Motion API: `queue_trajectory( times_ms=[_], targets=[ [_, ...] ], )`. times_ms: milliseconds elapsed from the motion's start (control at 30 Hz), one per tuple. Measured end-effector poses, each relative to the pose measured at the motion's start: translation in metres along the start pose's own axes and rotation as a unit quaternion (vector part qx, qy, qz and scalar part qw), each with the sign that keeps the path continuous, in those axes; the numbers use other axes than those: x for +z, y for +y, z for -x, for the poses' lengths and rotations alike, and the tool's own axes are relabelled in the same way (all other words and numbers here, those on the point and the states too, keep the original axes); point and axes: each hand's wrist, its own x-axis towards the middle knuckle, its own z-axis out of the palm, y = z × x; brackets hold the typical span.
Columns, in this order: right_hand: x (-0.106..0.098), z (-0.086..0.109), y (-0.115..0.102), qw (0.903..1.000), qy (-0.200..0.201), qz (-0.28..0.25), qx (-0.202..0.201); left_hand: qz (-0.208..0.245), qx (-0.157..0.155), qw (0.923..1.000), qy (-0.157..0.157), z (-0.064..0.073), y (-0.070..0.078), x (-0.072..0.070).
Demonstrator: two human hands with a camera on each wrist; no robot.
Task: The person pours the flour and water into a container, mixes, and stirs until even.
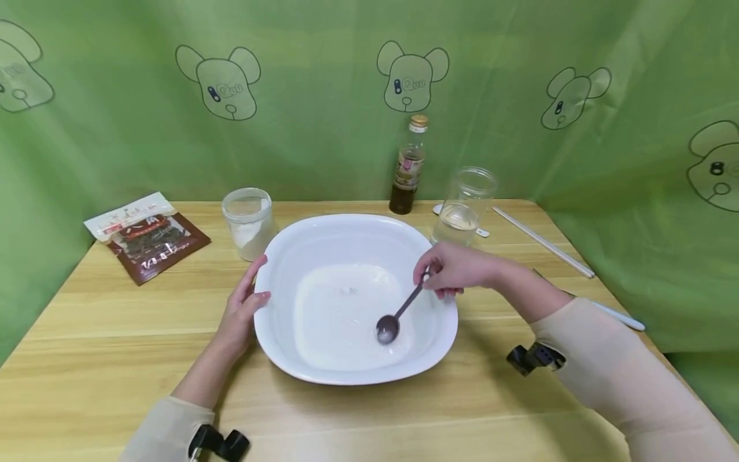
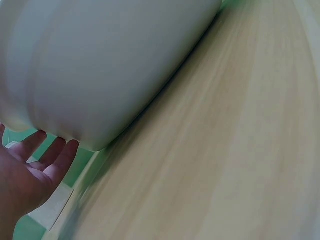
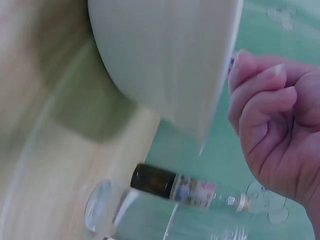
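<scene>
A white basin stands on the table, with what looks like a shallow layer of clear liquid at its bottom. My left hand holds its left rim, the thumb over the edge; in the left wrist view the fingers touch the basin's outer wall. Above the right side, my right hand pinches the handle of a dark spoon, whose bowl is low inside the basin. In the right wrist view, curled fingers show beside the rim, and the basin hides nearly all of the spoon.
Behind the basin are a jar of white powder, a bottle of dark liquid and a clear jar with some liquid. A brown food packet lies at left. A white stick and a light-blue handle lie at right.
</scene>
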Motion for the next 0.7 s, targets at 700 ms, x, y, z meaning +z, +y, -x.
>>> queue_trajectory(
  times_ms=[700],
  targets=[
    [0.040,-0.067,-0.013,0.9881,-0.001,-0.147,-0.044,-0.001,0.005,1.0000,0.001,-0.001,-0.003,-0.002]
  ],
)
